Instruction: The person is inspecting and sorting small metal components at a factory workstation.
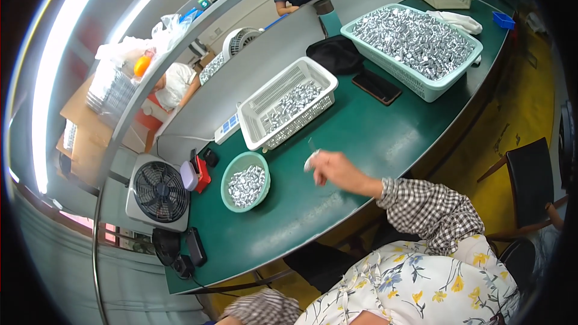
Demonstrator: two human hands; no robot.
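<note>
The right hand (333, 170) pinches a small silver piece (311, 160) at its fingertips above the green desk (373, 132), just right of the round bowl (227, 176) of similar pieces.

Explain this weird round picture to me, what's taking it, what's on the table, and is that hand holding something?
A camera worn on a person's head takes it, looking down through a fisheye lens, so straight edges bend. There is no machine, only bare hands. The right hand, in a checked sleeve, reaches over a green table with a small silvery piece at its fingers. The left hand is barely in view at the bottom edge. Nearby sit a round green bowl and a white basket, both holding silvery pieces, a larger teal basket full of them, a dark phone and a small fan.
</note>
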